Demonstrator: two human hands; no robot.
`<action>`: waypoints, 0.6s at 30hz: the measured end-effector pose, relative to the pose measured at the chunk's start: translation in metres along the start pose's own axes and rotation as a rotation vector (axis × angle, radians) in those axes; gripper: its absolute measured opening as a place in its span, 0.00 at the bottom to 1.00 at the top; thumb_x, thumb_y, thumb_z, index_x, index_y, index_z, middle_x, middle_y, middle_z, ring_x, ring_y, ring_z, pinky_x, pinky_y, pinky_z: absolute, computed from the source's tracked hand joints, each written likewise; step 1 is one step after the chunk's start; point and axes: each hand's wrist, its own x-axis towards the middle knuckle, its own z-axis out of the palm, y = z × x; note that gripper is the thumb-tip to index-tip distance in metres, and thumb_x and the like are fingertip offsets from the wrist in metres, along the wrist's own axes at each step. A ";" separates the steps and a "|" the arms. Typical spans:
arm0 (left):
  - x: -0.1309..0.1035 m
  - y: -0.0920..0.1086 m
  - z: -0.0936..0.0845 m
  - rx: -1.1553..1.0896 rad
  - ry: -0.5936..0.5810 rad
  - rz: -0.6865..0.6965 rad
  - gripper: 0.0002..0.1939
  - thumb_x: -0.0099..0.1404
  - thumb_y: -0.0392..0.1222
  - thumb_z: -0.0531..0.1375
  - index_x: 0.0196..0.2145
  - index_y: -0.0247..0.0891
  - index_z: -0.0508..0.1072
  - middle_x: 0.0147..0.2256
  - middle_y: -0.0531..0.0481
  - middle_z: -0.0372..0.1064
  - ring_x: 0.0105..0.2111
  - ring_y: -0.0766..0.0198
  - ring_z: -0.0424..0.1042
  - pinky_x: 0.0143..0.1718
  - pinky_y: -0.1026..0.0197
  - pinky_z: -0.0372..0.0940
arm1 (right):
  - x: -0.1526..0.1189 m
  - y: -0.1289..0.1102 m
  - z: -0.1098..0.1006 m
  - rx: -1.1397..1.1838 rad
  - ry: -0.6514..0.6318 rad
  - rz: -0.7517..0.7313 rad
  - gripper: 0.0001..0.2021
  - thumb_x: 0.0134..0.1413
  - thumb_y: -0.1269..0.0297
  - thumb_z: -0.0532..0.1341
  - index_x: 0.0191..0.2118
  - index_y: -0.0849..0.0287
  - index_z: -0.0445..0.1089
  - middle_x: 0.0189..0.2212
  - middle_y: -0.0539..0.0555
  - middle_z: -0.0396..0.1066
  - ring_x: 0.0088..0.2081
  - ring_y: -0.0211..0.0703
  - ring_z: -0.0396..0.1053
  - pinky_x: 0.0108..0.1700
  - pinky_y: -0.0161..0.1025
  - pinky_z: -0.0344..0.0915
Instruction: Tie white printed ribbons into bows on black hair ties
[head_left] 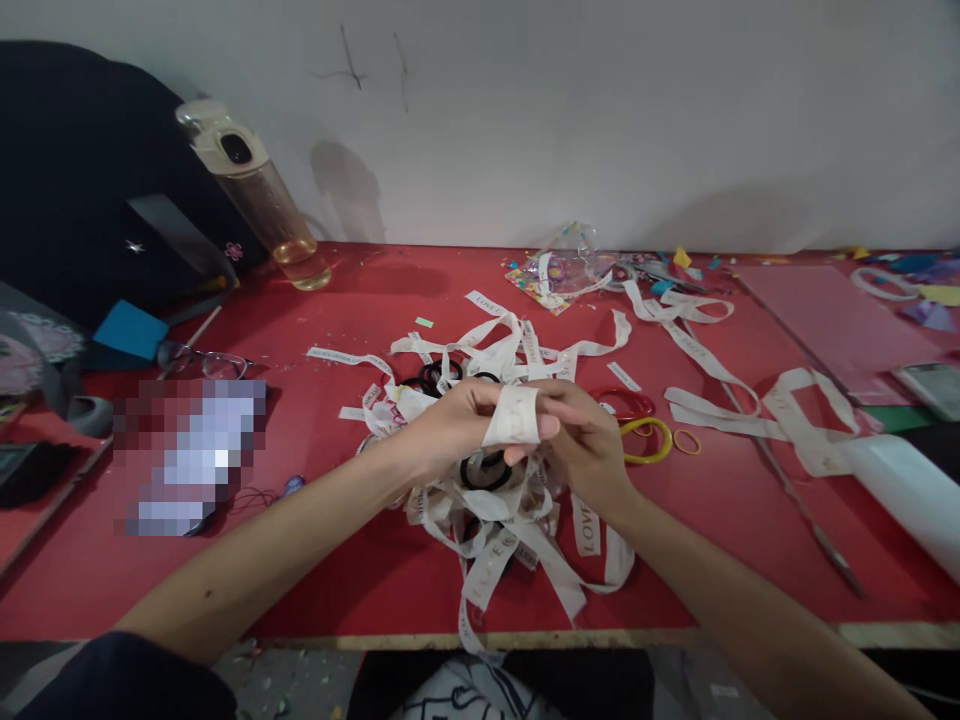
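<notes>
Both my hands meet above a heap of printed white ribbons in the middle of the red table. A short white ribbon is wrapped round the fingers of my left hand, which grips it. Fingers of my right hand close on the same ribbon from the other side; their tips are partly hidden. Under and behind my hands, black hair ties lie among the ribbons. Just right of my right hand rest a yellow ring and a red ring.
A tilted water bottle leans at the back left by a dark bag. Eyeglasses lie at left, beside a blurred-out object. Loose ribbon, a long thin rod and a white roll occupy the right.
</notes>
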 end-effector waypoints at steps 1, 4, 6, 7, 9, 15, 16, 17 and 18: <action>0.000 0.000 0.000 0.006 -0.012 0.006 0.18 0.59 0.53 0.68 0.26 0.32 0.78 0.19 0.57 0.61 0.20 0.74 0.54 0.26 0.64 0.48 | 0.000 0.002 0.000 0.009 0.012 -0.013 0.08 0.63 0.58 0.61 0.43 0.52 0.75 0.38 0.52 0.79 0.41 0.44 0.76 0.43 0.41 0.72; -0.001 0.001 0.001 0.023 -0.079 0.026 0.16 0.60 0.52 0.68 0.34 0.34 0.80 0.21 0.57 0.62 0.22 0.72 0.56 0.28 0.64 0.51 | 0.001 0.005 -0.001 0.012 0.040 0.002 0.08 0.62 0.61 0.61 0.42 0.53 0.77 0.40 0.53 0.79 0.43 0.46 0.77 0.39 0.40 0.72; -0.002 0.001 0.001 0.039 -0.109 0.071 0.21 0.62 0.58 0.65 0.36 0.33 0.80 0.21 0.56 0.60 0.23 0.71 0.55 0.28 0.63 0.52 | 0.001 0.005 -0.001 -0.032 0.041 0.019 0.07 0.61 0.62 0.62 0.39 0.56 0.77 0.36 0.52 0.80 0.38 0.45 0.78 0.34 0.38 0.70; -0.002 0.000 0.002 0.044 -0.116 0.096 0.25 0.63 0.62 0.62 0.38 0.33 0.80 0.21 0.56 0.59 0.22 0.71 0.53 0.26 0.63 0.51 | 0.002 0.004 0.000 -0.060 0.044 0.022 0.07 0.61 0.63 0.62 0.37 0.57 0.77 0.33 0.51 0.80 0.35 0.44 0.77 0.33 0.37 0.70; -0.002 0.000 0.002 0.032 -0.103 0.141 0.33 0.66 0.67 0.54 0.46 0.33 0.78 0.20 0.57 0.55 0.21 0.70 0.49 0.24 0.63 0.47 | 0.002 0.002 0.000 -0.103 0.032 0.040 0.07 0.61 0.63 0.62 0.37 0.57 0.77 0.31 0.50 0.79 0.31 0.41 0.76 0.33 0.36 0.70; 0.003 0.001 -0.003 -0.100 0.006 0.163 0.37 0.71 0.67 0.43 0.53 0.35 0.76 0.17 0.59 0.47 0.19 0.69 0.43 0.24 0.63 0.46 | 0.002 -0.002 0.003 -0.130 0.018 0.020 0.06 0.60 0.63 0.62 0.38 0.55 0.77 0.35 0.50 0.81 0.36 0.42 0.78 0.41 0.37 0.73; 0.004 0.002 -0.004 -0.109 0.028 0.176 0.36 0.71 0.66 0.43 0.50 0.36 0.79 0.17 0.58 0.46 0.19 0.69 0.44 0.24 0.63 0.47 | 0.002 -0.003 0.003 -0.123 0.016 0.022 0.06 0.61 0.63 0.62 0.38 0.55 0.77 0.34 0.50 0.81 0.35 0.42 0.78 0.40 0.36 0.73; 0.005 0.002 -0.005 -0.118 0.048 0.190 0.36 0.71 0.66 0.44 0.46 0.36 0.81 0.17 0.58 0.45 0.19 0.69 0.44 0.24 0.62 0.48 | 0.002 -0.003 0.003 -0.109 0.004 0.027 0.06 0.62 0.63 0.62 0.38 0.55 0.76 0.32 0.50 0.80 0.34 0.41 0.78 0.38 0.36 0.73; 0.005 0.003 -0.005 -0.128 0.068 0.199 0.35 0.71 0.66 0.45 0.43 0.37 0.82 0.17 0.58 0.45 0.19 0.69 0.44 0.24 0.62 0.49 | 0.002 -0.004 0.003 -0.095 -0.012 0.031 0.07 0.63 0.63 0.61 0.38 0.56 0.76 0.30 0.50 0.80 0.32 0.41 0.77 0.37 0.35 0.73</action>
